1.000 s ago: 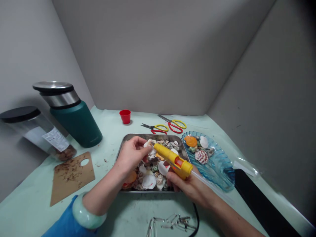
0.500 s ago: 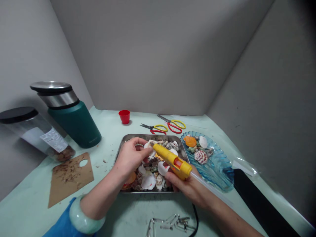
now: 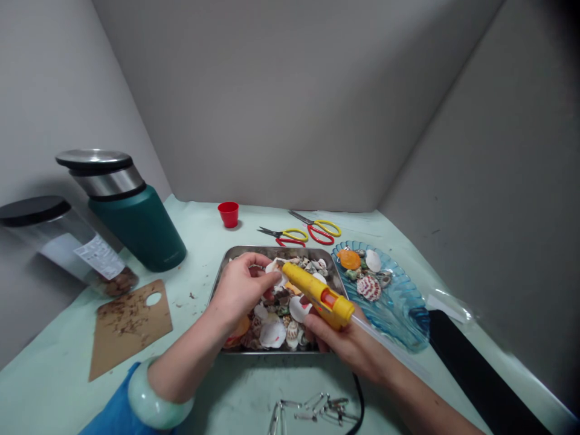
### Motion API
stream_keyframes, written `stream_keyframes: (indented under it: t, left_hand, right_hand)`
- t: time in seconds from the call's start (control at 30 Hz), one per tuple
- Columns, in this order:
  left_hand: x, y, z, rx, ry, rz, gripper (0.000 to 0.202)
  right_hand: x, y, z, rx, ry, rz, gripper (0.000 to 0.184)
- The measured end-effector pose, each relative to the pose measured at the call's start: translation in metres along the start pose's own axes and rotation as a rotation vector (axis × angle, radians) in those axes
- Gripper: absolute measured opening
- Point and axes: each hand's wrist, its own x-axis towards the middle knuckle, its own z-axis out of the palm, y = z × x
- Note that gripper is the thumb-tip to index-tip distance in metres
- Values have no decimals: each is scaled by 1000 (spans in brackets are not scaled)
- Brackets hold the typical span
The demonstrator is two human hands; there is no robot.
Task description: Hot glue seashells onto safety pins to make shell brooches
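Left hand (image 3: 240, 290) pinched a white shell (image 3: 273, 266); right hand (image 3: 338, 338) gripped a yellow glue gun (image 3: 310, 286); both were above a tray (image 3: 336, 280).

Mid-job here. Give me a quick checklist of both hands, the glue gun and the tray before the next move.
1. Glue gun gripped in the right hand: ok.
2. White shell held in the left hand: ok.
3. Nozzle pointed toward that shell: ok; whether it touches: cannot tell.
4. Trigger pressed or released: cannot tell, hidden from view.
5. Glue stick in the gun: ok, it sticks out the rear.
6. Tray beneath the work: ok, shells inside, both hands over it.
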Motion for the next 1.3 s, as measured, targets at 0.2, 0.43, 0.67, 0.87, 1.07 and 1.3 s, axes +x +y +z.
stream_keyframes:
  t: [0.2, 0.43, 0.67, 0.87, 1.07, 1.3]
  left_hand:
    - [2, -5, 1, 56, 36, 50, 21]
    - [6, -16, 0, 266, 175, 354, 8]
    - [3, -9, 1, 357, 200, 389, 4]
    - [2, -9, 0, 389, 218, 412, 5]
    - [4, -11, 0, 347, 198, 380, 6]
    - [4, -11, 0, 340, 188, 389, 6]
  right_hand:
    - [3, -4, -1, -13, -25, 6, 21]
    - [2, 2, 0, -16, -33, 22, 22]
    - [4, -4, -2, -81, -21, -16, 18]
    - [2, 1, 1, -41, -5, 26, 23]
    - [2, -1, 0, -39, -20, 13, 21]
    - [1, 2, 0, -80, -4, 13, 23]
